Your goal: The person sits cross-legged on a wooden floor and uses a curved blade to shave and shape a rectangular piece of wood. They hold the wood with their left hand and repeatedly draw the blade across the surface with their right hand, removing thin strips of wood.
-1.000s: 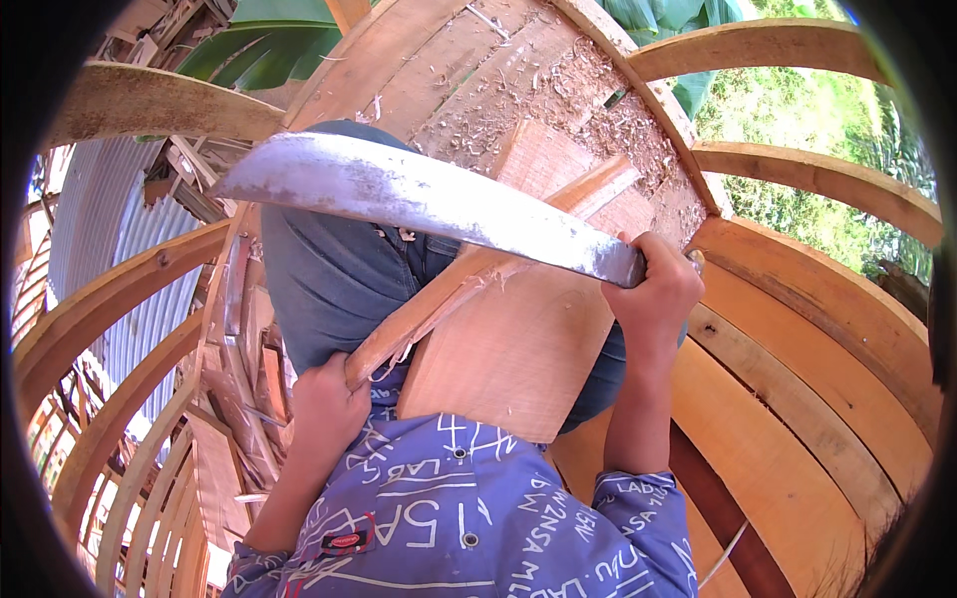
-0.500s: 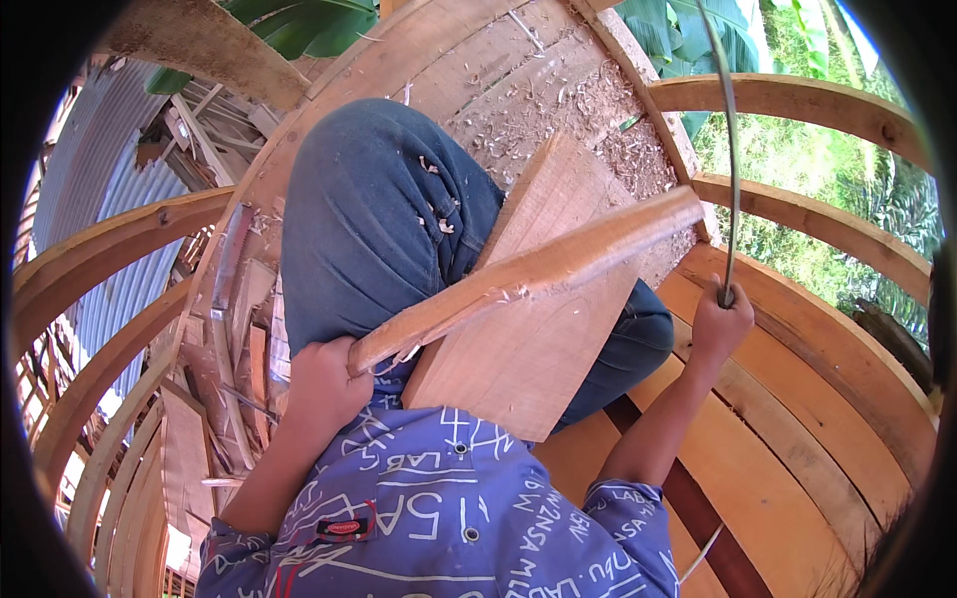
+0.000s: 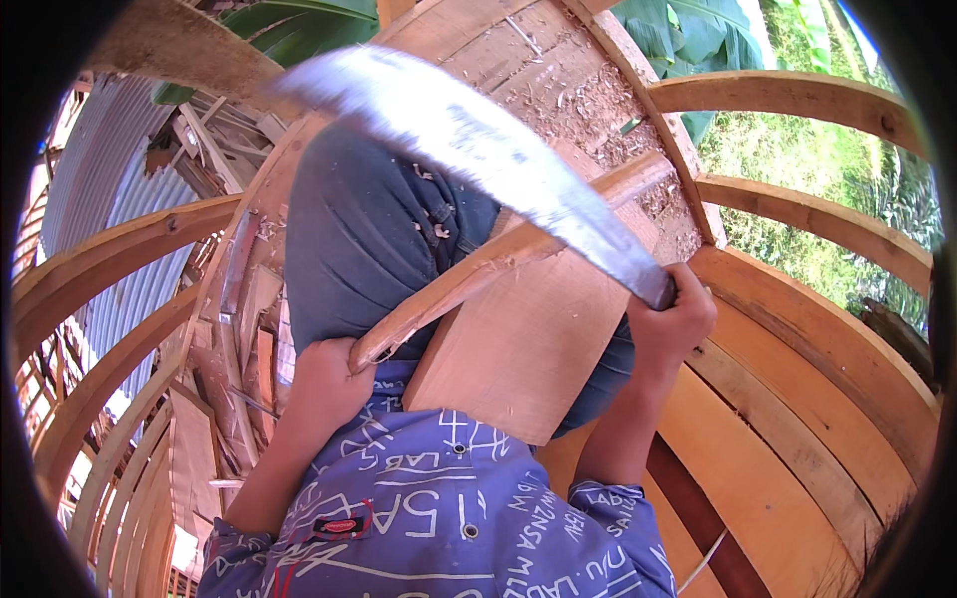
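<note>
Across the centre of the frame sweeps the machete (image 3: 478,149), and what a change! Half a second ago it stood nearly upright at the right, thin edge to view; now its broad, bright face stretches from the upper left down to the right hand (image 3: 678,311). For the work, I'd judge, that puts the blade back over the wood instead of off to one side. Touching it or just above? Can't tell from here. The stick (image 3: 498,254) has moved too, its far end now higher and a little further left in the frame.

And the grips: the left hand (image 3: 334,384), left of centre, is clenched around the stick's near end, while the right wraps the machete's handle, mostly hidden in the fist.

Now the stick itself! Long, slim, orange-brown, it slants from the left hand toward the upper right, above a broad pale board (image 3: 518,349), with the machete covering part of it. Its lower side looks rough and splintered, a loose curl hanging near the left hand. Pale shavings (image 3: 573,95) litter the planks (image 3: 449,50) at the top, and bits cling to the jeans (image 3: 349,229).
</note>
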A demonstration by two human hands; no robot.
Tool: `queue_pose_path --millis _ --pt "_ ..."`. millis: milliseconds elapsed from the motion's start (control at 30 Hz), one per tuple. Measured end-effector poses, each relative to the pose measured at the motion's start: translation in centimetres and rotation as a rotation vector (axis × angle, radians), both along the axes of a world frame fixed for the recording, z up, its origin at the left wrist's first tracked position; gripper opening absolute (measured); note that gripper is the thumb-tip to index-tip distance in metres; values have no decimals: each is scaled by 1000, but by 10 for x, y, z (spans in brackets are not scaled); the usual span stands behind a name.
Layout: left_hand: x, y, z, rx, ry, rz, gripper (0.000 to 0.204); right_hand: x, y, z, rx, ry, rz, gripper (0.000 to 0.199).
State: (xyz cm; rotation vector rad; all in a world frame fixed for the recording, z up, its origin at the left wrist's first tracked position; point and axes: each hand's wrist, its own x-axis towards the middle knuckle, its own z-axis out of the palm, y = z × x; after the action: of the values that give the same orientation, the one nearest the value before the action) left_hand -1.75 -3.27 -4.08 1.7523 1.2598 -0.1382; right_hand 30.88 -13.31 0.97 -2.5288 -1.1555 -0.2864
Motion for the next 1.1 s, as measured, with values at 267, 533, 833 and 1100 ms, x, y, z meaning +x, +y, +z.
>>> queue_pose_path --millis 267,533,833,1100 --pt "9 3 -2 -40 92 -89 26 4 -15 5 -38 31 -80 12" --pt "7 5 2 -86 65 -45 24 -8 -7 -4 -51 -54 16 15" --pt "8 7 0 -83 116 -97 26 12 -37 -11 -67 72 -138 22" --pt "12 9 8 -169 120 -8 26 -12 -17 -21 18 62 65 14"
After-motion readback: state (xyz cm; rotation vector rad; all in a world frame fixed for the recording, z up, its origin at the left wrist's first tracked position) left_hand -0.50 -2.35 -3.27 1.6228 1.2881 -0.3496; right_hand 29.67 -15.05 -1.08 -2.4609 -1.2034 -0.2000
